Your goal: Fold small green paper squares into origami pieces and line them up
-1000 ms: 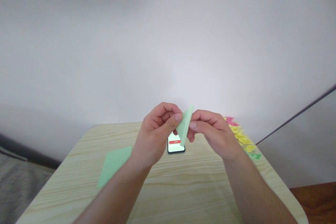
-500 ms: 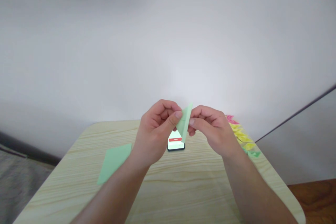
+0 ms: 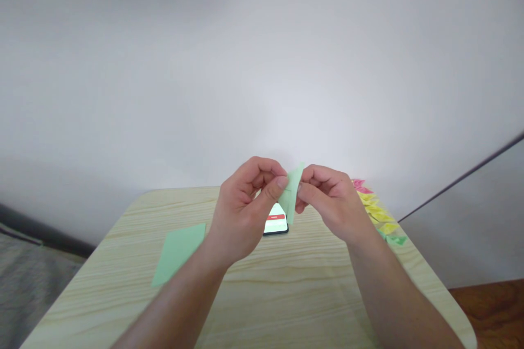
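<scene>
Above the table, a folded piece of light green paper (image 3: pixel 291 194) is held between both hands, tilted upright with creases showing on it. My left hand (image 3: pixel 250 204) pinches its left side, thumb in front and fingers behind. At the right edge, my right hand (image 3: pixel 329 196) grips the paper between thumb and curled fingers; part of that grip is hidden behind the paper. Flat on the table by my left forearm lies a green paper sheet (image 3: pixel 180 253), partly covered by the arm.
Behind the hands a phone (image 3: pixel 276 226) with a lit screen lies on the wood-grain table (image 3: pixel 286 300). Along the right edge sit several folded paper pieces in pink (image 3: pixel 361 186), yellow (image 3: pixel 375 210) and green (image 3: pixel 396 240). A pale wall (image 3: pixel 262 65) rises behind the table.
The folded paper has shifted slightly right, and its front face has turned. My left hand has moved a little to the right with it; my right hand stays nearly in place.
</scene>
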